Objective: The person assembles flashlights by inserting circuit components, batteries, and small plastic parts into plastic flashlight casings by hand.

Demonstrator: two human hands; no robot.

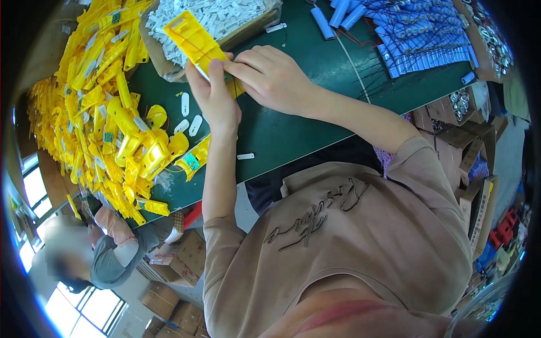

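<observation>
My left hand (217, 104) is closed around a long yellow plastic housing (194, 38), tilted up and away to the left above the green table. Thin wires lie in the housing, and a white edge shows along its side. My right hand (276, 79) is closed, its fingertips pinched together against the housing beside my left thumb. What lies between those fingertips is hidden. Several small white oval plastic pieces (195, 125) rest on the table near my left wrist. Next to my left forearm is a yellow housing with a green circuit board (192, 161).
A large heap of yellow housings (107, 112) covers the table's left side. Behind my hands stands a cardboard box (242, 35) of small white parts. Blue cylindrical battery cells (417, 42) with wires lie at the far right. Another person (112, 262) is at lower left.
</observation>
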